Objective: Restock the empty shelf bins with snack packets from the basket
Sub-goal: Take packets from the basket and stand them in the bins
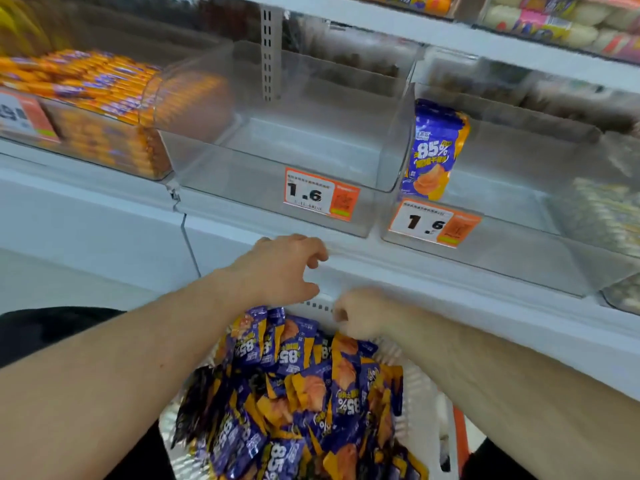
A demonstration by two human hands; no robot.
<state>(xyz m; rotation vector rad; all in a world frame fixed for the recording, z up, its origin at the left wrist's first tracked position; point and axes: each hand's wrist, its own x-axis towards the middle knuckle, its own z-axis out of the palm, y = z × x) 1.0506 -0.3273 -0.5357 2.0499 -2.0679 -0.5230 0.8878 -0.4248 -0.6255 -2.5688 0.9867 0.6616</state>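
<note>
A white basket (pixel 420 393) below me is heaped with purple and orange snack packets (pixel 298 396) printed "85%". On the shelf above it stands a clear empty bin (pixel 242 195) with a 1.6 price tag. The clear bin to its right (pixel 502 251) holds one such packet (pixel 434 150) upright against its left wall. My left hand (pixel 280 268) hovers over the basket's far end, fingers loosely curled, holding nothing. My right hand (pixel 360 317) is curled at the top of the pile, touching a packet; blur hides whether it grips it.
A bin of orange sausage sticks (pixel 97 98) fills the shelf at left. A bin of pale packets (pixel 606 213) sits at far right. The shelf above carries more goods (pixel 554 26). The white shelf ledge (pixel 450 278) runs just beyond my hands.
</note>
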